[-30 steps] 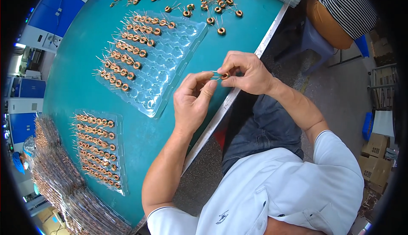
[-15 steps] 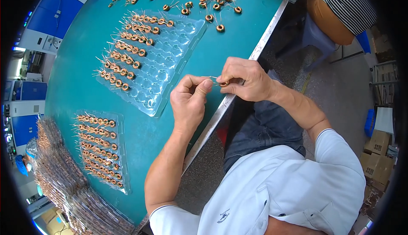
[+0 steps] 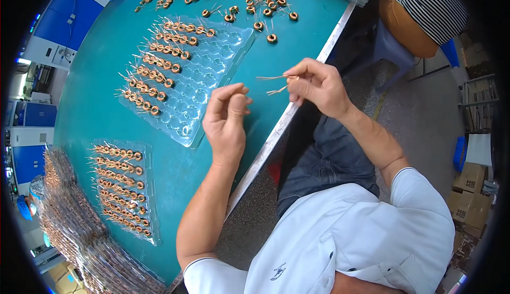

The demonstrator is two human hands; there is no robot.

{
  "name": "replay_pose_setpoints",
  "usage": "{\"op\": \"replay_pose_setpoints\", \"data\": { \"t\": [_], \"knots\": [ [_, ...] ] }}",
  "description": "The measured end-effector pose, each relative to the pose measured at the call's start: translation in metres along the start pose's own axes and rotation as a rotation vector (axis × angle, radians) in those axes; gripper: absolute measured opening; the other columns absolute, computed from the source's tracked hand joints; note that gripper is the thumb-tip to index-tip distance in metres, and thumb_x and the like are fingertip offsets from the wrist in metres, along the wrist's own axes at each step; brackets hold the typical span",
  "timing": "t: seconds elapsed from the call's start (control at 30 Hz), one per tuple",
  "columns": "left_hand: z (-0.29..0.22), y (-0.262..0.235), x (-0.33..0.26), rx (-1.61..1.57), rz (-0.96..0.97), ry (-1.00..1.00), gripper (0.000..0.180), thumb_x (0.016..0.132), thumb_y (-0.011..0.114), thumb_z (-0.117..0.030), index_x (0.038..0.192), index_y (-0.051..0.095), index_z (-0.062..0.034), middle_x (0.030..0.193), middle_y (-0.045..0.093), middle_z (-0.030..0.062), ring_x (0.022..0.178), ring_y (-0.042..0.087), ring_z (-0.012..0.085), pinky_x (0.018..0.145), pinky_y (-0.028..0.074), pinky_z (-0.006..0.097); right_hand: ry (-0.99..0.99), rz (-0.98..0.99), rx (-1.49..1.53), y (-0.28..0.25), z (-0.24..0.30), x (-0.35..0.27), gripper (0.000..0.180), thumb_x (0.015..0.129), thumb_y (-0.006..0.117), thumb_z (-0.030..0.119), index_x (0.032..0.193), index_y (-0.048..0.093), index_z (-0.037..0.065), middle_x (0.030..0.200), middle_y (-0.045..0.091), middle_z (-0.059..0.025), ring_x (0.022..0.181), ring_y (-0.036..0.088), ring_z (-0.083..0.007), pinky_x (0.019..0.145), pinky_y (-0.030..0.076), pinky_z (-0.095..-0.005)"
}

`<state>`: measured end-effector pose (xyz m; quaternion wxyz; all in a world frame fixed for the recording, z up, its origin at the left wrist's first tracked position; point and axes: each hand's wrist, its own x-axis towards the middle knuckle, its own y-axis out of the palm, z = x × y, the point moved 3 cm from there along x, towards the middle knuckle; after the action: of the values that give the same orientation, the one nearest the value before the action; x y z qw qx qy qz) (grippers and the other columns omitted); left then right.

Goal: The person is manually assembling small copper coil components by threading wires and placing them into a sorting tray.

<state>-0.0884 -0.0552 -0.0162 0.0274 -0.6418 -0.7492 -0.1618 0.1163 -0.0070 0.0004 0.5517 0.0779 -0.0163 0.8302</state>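
**Coil pinched above the table edge**

The teal table (image 3: 106,81) spreads before me. On it a clear tray (image 3: 212,76) lies half filled with copper coils, and a full tray (image 3: 119,188) sits nearer. My left hand (image 3: 226,124) hovers with fingers curled, holding nothing. My right hand (image 3: 319,87) pinches a small coil (image 3: 289,80), its wire leads (image 3: 271,84) pointing left.
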Motion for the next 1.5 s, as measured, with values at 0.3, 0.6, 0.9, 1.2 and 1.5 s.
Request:
{"op": "replay_pose_setpoints", "data": {
  "t": [0.3, 0.6, 0.9, 1.2, 1.5],
  "knots": [
    [-0.012, 0.023, -0.007, 0.465, 0.184, 0.328, 0.031, 0.078, 0.079, -0.004, 0.106, 0.066, -0.0042, 0.099, 0.063, 0.0090, 0.079, 0.063, 0.0150, 0.065, 0.051, 0.027, 0.066, -0.079, -0.170, 0.009, 0.006, -0.004, 0.021, 0.097, 0.061, 0.021, 0.100, 0.063, 0.000, 0.062, 0.060, -0.0031, 0.053, 0.057, -0.0061, 0.046, 0.045, -0.0213],
    [-0.011, 0.021, -0.007, 0.471, 0.161, 0.279, 0.016, 0.079, 0.077, -0.002, 0.092, 0.069, -0.0023, 0.087, 0.064, 0.0074, 0.071, 0.063, 0.0140, 0.061, 0.051, 0.026, -0.196, 0.134, -0.418, 0.009, 0.006, -0.018, 0.030, 0.086, 0.074, 0.011, 0.111, 0.062, 0.000, 0.082, 0.067, -0.0036, 0.068, 0.062, -0.0051, 0.059, 0.049, -0.0211],
    [-0.013, 0.022, -0.009, 0.474, 0.185, 0.328, 0.012, 0.079, 0.077, -0.001, 0.088, 0.069, -0.0025, 0.083, 0.064, 0.0063, 0.070, 0.061, 0.0135, 0.059, 0.049, 0.025, -0.255, 0.174, -0.530, 0.010, 0.003, -0.018, 0.025, 0.083, 0.075, 0.006, 0.104, 0.063, 0.000, 0.079, 0.068, -0.0085, 0.065, 0.066, -0.0109, 0.059, 0.051, -0.0238],
    [0.002, 0.011, -0.011, 0.006, 0.091, -0.211, 0.016, 0.090, 0.070, -0.012, 0.097, 0.063, 0.0013, 0.083, 0.062, 0.0030, 0.066, 0.055, 0.0068, 0.059, 0.046, 0.022, -0.440, 0.091, -0.558, 0.025, 0.000, -0.020, 0.025, 0.082, 0.075, 0.006, 0.102, 0.060, 0.000, 0.075, 0.064, -0.0070, 0.060, 0.063, -0.0103, 0.053, 0.047, -0.0228],
    [0.002, 0.020, -0.005, 0.111, 0.281, -0.023, 0.034, 0.088, 0.073, -0.020, 0.113, 0.064, 0.0021, 0.119, 0.061, 0.0129, 0.102, 0.062, 0.0176, 0.086, 0.051, 0.029, -0.451, -0.119, -0.441, 0.047, -0.014, -0.023, 0.029, 0.086, 0.071, 0.002, 0.111, 0.056, 0.002, 0.086, 0.068, -0.0101, 0.079, 0.071, -0.0157, 0.067, 0.056, -0.0258]
  ]
}}
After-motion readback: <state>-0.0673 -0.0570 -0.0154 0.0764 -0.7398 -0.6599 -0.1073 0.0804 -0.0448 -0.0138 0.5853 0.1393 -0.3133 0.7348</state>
